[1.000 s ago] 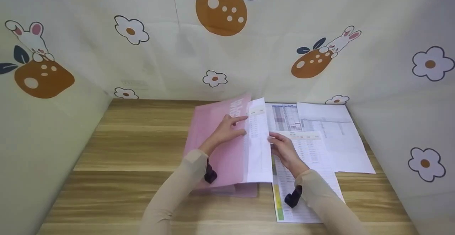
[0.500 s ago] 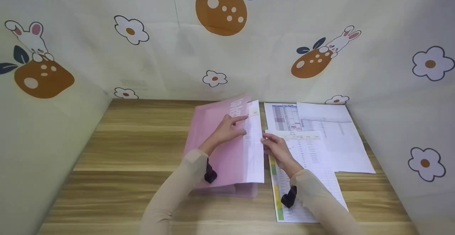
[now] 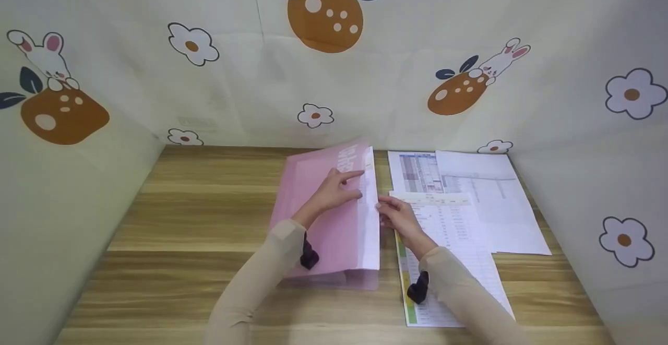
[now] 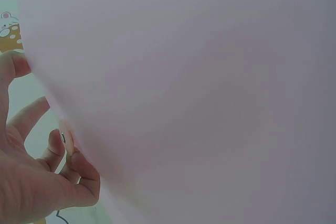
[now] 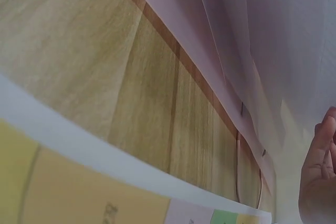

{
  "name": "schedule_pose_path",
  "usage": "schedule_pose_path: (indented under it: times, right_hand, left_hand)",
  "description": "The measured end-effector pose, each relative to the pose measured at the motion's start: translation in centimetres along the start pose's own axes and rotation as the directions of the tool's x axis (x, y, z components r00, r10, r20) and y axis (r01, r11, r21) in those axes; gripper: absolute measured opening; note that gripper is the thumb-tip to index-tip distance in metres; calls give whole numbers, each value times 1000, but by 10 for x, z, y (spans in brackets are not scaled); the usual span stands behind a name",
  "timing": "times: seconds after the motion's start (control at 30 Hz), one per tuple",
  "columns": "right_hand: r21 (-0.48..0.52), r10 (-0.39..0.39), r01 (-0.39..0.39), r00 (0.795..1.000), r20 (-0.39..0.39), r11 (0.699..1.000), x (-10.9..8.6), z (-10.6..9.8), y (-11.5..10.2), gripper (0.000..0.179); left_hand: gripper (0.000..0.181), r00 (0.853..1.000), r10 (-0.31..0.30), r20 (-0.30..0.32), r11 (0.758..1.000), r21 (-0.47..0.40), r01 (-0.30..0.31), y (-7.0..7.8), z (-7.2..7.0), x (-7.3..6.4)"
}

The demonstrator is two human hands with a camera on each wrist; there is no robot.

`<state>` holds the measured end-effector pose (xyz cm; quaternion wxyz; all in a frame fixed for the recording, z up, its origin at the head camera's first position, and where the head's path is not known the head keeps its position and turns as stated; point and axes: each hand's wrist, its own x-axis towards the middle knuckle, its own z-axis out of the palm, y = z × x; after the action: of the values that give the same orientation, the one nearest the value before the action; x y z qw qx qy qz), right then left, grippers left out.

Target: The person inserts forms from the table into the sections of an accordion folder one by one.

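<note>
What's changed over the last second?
The right hand moved left, sliding the white paper it holds further into the pink folder; a narrower strip sticks out. Neither hand let go. The left hand at the folder's edge and the loose papers on the right stayed put.

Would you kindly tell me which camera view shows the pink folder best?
The head view: most of the pink folder is visible, lettering included, though the left hand covers some. The left wrist view shows mainly a plain surface; the right wrist view, layered edges.
</note>
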<state>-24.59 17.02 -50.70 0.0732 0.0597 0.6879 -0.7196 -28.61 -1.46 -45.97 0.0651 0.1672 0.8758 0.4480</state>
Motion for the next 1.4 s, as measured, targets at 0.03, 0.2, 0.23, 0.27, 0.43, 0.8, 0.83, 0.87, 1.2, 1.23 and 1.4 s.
schedule_pose_path:
  times: [0.03, 0.2, 0.23, 0.27, 0.43, 0.8, 0.83, 0.87, 1.2, 1.23, 1.4]
  right_hand:
    - [-7, -3, 3, 1000, 6, 1000, 0, 0, 0, 37]
    - [-34, -23, 25, 998, 66, 999, -4, 0, -4, 41]
    - [-34, -27, 30, 996, 82, 999, -6, 1, -6, 42]
    - [-40, -32, 36, 994, 101, 999, -8, 1, -8, 44]
    - [-104, -41, 63, 979, 198, 993, -19, 0, -13, 54]
    - [-123, -99, 146, 941, 325, 982, -31, 7, -12, 61]
    - [-127, -101, 148, 942, 321, 981, -31, 9, -12, 61]
    - [-130, -104, 152, 942, 318, 980, -32, 10, -13, 60]
    - [-153, -113, 161, 952, 284, 975, -42, 27, -25, 57]
    - [-158, -119, 168, 952, 281, 973, -41, 28, -23, 57]
    - [-173, -171, 229, 938, 300, 958, -33, 29, -9, 58]
  left_hand:
    - [53, 1000, 3, -1, 1000, 3, -3, 0, 0, 0]
    - [53, 1000, 10, -3, 1000, 7, -10, 1, 1, 1]
    - [53, 1000, 13, -4, 1000, 6, -13, 1, 0, 1]
    - [53, 1000, 16, -4, 1000, 6, -16, 1, 0, 0]
    - [53, 1000, 28, -9, 1000, 3, -28, 2, 0, 0]
    - [52, 999, 33, -14, 999, 10, -32, 1, 0, 1]
    - [52, 999, 38, -17, 999, 8, -38, 1, 0, 1]
    - [52, 999, 42, -20, 999, 6, -42, 1, 0, 1]
    - [51, 998, 56, -27, 998, -3, -57, 1, 2, -1]
    - [51, 998, 51, -26, 999, -5, -51, 1, 2, -1]
    - [52, 999, 28, -21, 999, -27, -29, 1, 3, -1]
